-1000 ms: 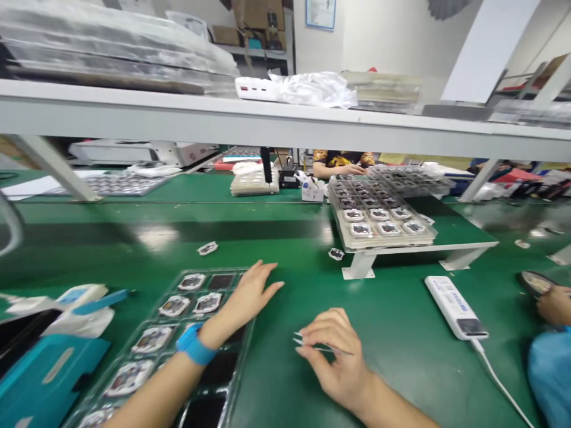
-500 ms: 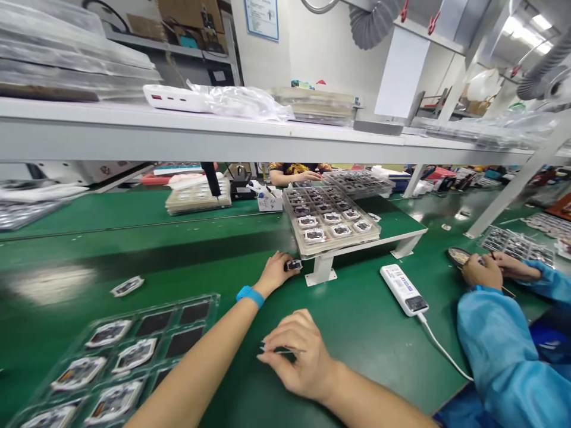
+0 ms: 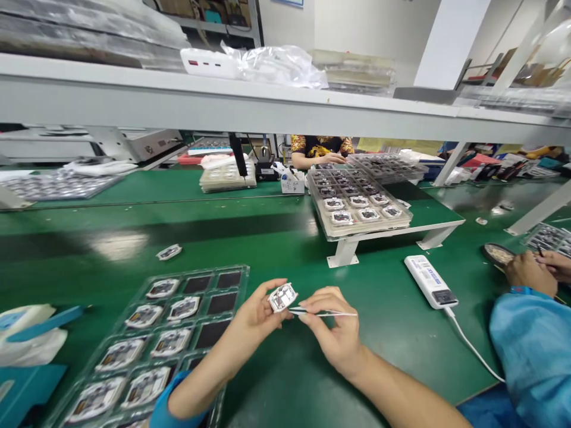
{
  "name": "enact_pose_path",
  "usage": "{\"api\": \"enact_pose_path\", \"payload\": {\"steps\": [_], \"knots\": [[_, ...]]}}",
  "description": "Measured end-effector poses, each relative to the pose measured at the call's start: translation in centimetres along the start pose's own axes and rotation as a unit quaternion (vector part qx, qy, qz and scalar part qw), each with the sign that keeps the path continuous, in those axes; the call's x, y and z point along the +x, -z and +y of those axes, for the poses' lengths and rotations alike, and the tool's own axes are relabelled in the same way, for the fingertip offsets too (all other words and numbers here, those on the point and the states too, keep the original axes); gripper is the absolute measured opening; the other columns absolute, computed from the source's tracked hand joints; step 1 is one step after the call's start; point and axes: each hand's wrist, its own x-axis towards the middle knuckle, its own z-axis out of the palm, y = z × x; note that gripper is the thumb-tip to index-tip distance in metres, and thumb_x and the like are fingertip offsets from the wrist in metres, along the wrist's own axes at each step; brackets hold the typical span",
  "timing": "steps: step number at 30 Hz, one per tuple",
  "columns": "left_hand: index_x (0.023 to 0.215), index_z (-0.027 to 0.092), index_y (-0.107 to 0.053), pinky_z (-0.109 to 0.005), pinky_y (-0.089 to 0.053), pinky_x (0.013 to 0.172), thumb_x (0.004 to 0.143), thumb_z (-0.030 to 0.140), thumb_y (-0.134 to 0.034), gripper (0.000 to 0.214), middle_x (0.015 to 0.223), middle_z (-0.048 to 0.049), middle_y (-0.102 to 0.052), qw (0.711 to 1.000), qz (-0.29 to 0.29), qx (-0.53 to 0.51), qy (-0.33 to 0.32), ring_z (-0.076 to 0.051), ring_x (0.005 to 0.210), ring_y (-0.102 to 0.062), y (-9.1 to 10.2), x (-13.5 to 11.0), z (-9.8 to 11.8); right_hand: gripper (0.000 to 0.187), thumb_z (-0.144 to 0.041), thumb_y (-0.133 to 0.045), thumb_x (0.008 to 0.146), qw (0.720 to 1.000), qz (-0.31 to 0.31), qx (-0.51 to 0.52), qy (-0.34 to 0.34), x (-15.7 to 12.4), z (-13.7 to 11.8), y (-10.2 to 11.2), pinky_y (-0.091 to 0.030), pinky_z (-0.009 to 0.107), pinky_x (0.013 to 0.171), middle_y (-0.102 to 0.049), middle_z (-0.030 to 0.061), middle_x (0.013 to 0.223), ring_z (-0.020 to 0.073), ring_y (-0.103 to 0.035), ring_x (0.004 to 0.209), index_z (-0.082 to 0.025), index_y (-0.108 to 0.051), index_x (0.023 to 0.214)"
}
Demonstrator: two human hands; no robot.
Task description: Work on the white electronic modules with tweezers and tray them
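Observation:
My left hand (image 3: pixel 256 312) grips a small white-framed electronic unit (image 3: pixel 282 296) by its edges, its inner parts facing up. In my right hand (image 3: pixel 335 333) is a pair of white tweezers (image 3: pixel 328 312), pinched between thumb and fingers. The tweezer tips point left and lie close to the unit's lower right edge; whether they touch it I cannot tell. Below my left forearm lies a clear compartment tray (image 3: pixel 244 279), where similar units fill the left columns and dark pads show in other compartments. One loose unit (image 3: pixel 169 252) rests on the green bench beyond it.
On a low stand (image 3: pixel 343 252) sits a stack of filled trays (image 3: pixel 370 229). A white cabled device (image 3: pixel 430 280) lies at right, near a co-worker's blue sleeve (image 3: pixel 530 345). A shelf (image 3: pixel 267 110) crosses above the bench; a teal object (image 3: pixel 29 386) stands at left.
My left hand has come back from beside the stand with the unit, which now faces up before me. My right hand has brought the tweezers close to it. The view has shifted left and down.

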Motion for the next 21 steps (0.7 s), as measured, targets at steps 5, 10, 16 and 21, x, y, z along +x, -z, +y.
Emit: {"api": "enact_pose_path", "payload": {"steps": [5, 10, 16, 21], "knots": [[0.118, 0.022, -0.054, -0.034, -0.056, 0.079, 0.073, 0.034, -0.076, 0.051, 0.100, -0.0074, -0.074, 1.000, 0.001, -0.028, -0.003, -0.025, 0.093, -0.071, -1.0, -1.9, -2.1, 0.002, -0.023, -0.071, 0.087, 0.999, -0.050, 0.010, -0.010, -0.7, 0.2, -0.6, -0.054, 0.040, 0.074, -0.080, 0.0044, 0.081, 0.0216, -0.070, 0.076, -0.025, -0.071, 0.085], [0.119, 0.024, -0.056, -0.039, -0.056, 0.088, 0.077, 0.034, -0.069, 0.046, 0.108, -0.0072, -0.075, 0.999, 0.030, 0.034, -0.017, -0.027, 0.102, -0.070, -1.0, -2.4, -2.5, 0.005, -0.022, -0.069, 0.088, 0.997, -0.077, -0.017, 0.012, -0.8, 0.2, -0.8, -0.051, 0.040, 0.075, -0.079, 0.0029, 0.077, 0.0212, -0.071, 0.073, -0.025, -0.070, 0.084], [0.121, 0.023, -0.056, -0.037, -0.056, 0.088, 0.078, 0.030, -0.066, 0.045, 0.110, -0.0074, -0.073, 0.999, 0.031, 0.022, -0.024, -0.025, 0.101, -0.070, -0.7, -2.8, -2.6, 0.004, -0.020, -0.068, 0.087, 0.997, -0.080, 0.006, -0.017, -0.7, 0.2, -0.4, -0.053, 0.040, 0.074, -0.078, 0.0049, 0.079, 0.0213, -0.071, 0.074, -0.024, -0.069, 0.086], [0.123, 0.025, -0.059, -0.033, -0.056, 0.080, 0.080, 0.028, -0.064, 0.043, 0.102, -0.0051, -0.074, 0.994, 0.041, 0.092, -0.040, -0.025, 0.096, -0.070, -0.8, -3.1, -3.4, 0.004, -0.022, -0.068, 0.088, 0.994, -0.105, -0.002, 0.022, -0.8, 0.3, -0.4, -0.051, 0.042, 0.076, -0.080, 0.0037, 0.082, 0.0225, -0.073, 0.074, -0.026, -0.069, 0.087]]}}
